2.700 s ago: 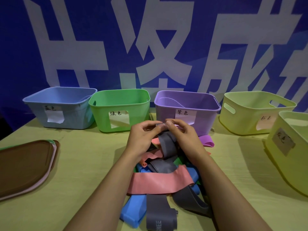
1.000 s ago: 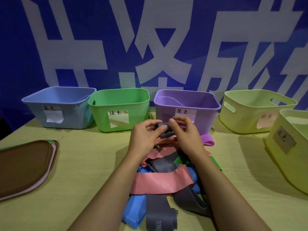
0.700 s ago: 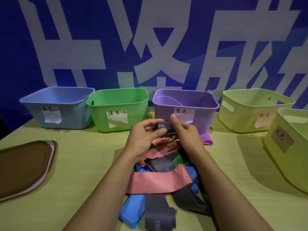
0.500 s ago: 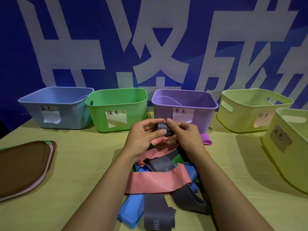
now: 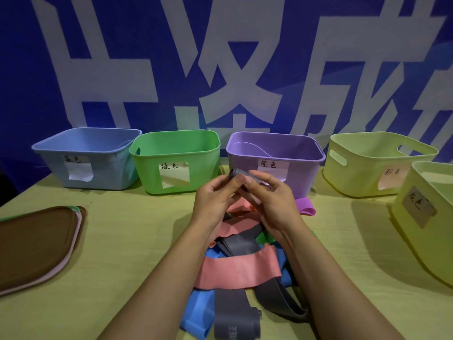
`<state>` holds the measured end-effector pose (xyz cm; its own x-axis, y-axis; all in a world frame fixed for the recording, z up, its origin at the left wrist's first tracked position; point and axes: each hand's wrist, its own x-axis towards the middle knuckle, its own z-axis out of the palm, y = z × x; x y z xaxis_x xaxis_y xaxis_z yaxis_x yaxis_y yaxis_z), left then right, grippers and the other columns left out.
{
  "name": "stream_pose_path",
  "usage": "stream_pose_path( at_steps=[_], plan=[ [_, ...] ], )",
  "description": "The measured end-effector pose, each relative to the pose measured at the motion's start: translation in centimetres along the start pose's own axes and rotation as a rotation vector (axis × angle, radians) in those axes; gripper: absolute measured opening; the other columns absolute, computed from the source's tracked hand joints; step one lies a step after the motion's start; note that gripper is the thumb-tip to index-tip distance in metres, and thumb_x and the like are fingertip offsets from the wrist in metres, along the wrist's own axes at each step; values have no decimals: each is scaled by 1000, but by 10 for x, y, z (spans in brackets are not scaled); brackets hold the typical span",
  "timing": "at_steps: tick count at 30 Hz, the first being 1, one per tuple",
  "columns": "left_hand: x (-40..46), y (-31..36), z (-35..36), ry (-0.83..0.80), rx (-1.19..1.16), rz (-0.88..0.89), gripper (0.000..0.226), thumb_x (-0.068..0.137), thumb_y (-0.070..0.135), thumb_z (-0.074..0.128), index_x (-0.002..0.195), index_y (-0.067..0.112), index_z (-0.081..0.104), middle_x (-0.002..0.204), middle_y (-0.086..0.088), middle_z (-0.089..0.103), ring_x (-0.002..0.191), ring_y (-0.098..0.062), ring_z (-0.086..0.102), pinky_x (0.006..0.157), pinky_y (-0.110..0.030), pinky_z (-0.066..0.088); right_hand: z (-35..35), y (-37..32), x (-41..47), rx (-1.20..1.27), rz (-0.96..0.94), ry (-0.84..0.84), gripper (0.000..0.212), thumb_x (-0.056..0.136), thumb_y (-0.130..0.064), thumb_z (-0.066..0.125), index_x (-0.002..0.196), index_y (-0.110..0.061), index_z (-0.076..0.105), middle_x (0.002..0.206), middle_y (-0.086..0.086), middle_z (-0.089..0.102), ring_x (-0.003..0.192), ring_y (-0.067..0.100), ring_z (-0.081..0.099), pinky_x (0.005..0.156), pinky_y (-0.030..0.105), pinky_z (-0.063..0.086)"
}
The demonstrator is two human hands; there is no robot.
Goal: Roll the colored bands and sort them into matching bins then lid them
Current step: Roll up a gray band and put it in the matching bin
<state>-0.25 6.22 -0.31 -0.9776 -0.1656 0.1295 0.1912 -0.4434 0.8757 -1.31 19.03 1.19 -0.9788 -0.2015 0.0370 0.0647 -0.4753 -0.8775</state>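
A rolled grey band (image 5: 241,176) is pinched at its ends by the curled fingers of the left hand (image 5: 215,201) and right hand (image 5: 274,200), above the desk (image 5: 127,241).

Five bins (image 5: 171,165) stood in a row at the table's (image 5: 122,241) far edge. Loose bands (image 5: 240,271) lay heaped before them, centre. Stacked lids (image 5: 36,241) lay at left.

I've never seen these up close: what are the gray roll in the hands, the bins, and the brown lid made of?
Gray roll: looks like matte stretchy rubber or latex; it curls tightly without creasing. Purple bin and green bin: probably molded plastic, smooth with a soft sheen and rounded rims. Brown lid: likely plastic, dull finish, though the dim light leaves it uncertain.
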Motion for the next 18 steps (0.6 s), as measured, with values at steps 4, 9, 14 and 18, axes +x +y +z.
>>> stream_pose_path(
  at_steps=[4,9,14,18],
  plan=[
    [1,-2,-1,13,5,78,43,69,32,83,101,5,78,102,-13,77,96,-21,72,93,-28,57,-1,-1,0,53,14,-34,40,72,-7,79,110,-3,67,114,28,71,103,37,72,95,46,58],
    [4,4,-15,-130,68,89,32,76,38,83,96,14,82,107,-10,76,102,-18,69,99,-30,50,-7,-11,1,119,147,-114,27,91,-27,63,100,-2,68,79,10,74,74,16,74,79,30,64],
    [-6,15,-16,-361,16,-12,63,77,41,83,124,1,66,119,-8,74,112,-14,68,97,-22,51,-10,-16,-3,211,338,-189,29,78,-18,71,103,-4,79,97,11,75,79,16,75,63,23,62],
    [-14,21,-13,-414,-25,-86,52,94,25,57,141,1,52,120,-4,72,98,-10,71,89,-24,56,-12,-18,-7,251,376,-319,45,57,-18,93,98,-4,82,101,19,76,82,28,77,67,30,64]
  ],
)
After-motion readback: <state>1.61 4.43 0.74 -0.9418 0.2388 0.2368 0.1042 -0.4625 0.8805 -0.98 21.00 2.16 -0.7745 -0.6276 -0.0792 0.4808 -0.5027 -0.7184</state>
